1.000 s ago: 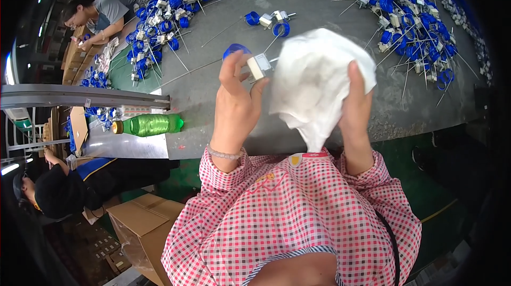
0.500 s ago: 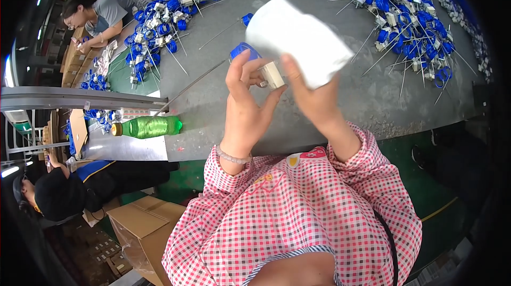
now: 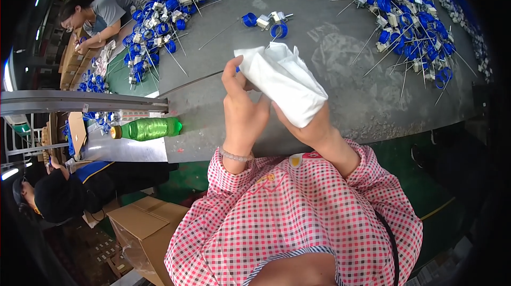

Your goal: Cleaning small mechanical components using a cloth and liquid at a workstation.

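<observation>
My left hand (image 3: 242,113) is closed round a small part with a cream block and blue coil. Most of that part is now hidden behind my fingers and a white cloth (image 3: 285,81); a bit of blue and a thin metal rod (image 3: 199,78) show, the rod slanting left. My right hand (image 3: 311,123) grips the folded, crumpled cloth by its near end. The cloth's far left corner lies against my left fingers, covering the block. Just beyond, on the grey table (image 3: 213,110), lie a couple of similar parts with blue coils (image 3: 278,30) and pale blocks (image 3: 263,21).
Heaps of blue-coiled parts lie far left (image 3: 159,28) and far right (image 3: 399,20), thin rods sticking out. A green bottle (image 3: 151,128) lies on its side at left, below a metal rail (image 3: 80,100). A cardboard box (image 3: 146,227) stands lower left. Two people work at left.
My right hand has brought the white cloth down and left onto the part in my left hand, hiding its block. The parts lying beyond have come into view.
</observation>
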Tool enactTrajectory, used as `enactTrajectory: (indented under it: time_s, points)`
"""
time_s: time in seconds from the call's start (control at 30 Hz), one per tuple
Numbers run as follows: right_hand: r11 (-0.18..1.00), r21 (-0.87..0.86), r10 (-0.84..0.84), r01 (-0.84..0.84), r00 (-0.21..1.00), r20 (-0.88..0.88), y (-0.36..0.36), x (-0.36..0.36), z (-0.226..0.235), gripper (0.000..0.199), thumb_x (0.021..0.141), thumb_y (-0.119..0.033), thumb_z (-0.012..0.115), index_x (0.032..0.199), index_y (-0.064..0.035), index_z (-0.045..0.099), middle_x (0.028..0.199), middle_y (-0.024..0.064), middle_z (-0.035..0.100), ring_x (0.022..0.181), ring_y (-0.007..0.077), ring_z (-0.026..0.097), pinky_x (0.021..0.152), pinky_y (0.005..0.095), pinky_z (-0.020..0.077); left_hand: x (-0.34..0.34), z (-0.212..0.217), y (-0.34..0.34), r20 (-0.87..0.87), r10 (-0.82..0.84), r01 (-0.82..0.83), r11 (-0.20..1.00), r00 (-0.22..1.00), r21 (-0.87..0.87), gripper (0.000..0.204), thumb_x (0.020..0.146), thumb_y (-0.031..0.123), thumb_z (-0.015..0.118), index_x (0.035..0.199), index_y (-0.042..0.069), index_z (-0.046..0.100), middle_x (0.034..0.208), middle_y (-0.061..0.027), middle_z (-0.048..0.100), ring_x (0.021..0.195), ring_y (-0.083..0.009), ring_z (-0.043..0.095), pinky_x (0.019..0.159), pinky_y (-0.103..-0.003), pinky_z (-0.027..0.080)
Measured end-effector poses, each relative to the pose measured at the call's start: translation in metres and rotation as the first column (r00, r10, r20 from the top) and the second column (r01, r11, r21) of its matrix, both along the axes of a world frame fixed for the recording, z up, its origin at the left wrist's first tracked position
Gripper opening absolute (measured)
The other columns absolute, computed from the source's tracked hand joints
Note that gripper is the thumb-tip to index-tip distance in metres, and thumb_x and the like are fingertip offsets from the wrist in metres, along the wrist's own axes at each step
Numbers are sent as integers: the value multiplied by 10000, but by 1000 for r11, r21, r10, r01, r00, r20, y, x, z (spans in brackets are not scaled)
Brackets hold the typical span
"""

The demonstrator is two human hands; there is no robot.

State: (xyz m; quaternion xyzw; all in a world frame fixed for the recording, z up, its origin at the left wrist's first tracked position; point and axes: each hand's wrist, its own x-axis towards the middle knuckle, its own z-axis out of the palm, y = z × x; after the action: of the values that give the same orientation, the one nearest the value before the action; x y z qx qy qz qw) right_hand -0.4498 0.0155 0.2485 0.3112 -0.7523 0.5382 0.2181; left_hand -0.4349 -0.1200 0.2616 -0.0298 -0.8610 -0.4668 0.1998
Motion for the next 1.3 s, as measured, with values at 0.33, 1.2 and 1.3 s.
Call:
enactTrajectory:
  time_s: [0.33,1.2,1.3]
  points:
    - [657,-665,84,354,842,532,34,-10,15,323,890,-160,528,1157,19,500,1074,75,567,958,131,539,821,259,425,-1,3,-9,-52,-63,68,992,997,109,681,697,-8,703,1216,-13,262,1008,-151,580,831,-213,622,748,-300,491]
    - [556,-702,24,445,835,549,37,-13,17,389,905,-223,499,1205,21,455,1143,107,535,1015,178,537,867,308,427,8,14,-6,92,-173,45,656,981,754,334,886,179,552,1143,-26,495,825,-68,596,696,-109,574,642,-229,466]
    - [735,-569,-9,369,844,536,23,-11,21,409,913,-233,490,1216,38,438,1133,92,527,1017,157,513,862,291,407,10,11,3,130,-213,56,694,968,717,338,903,198,503,1129,-54,494,884,-84,599,689,-131,564,628,-252,461]
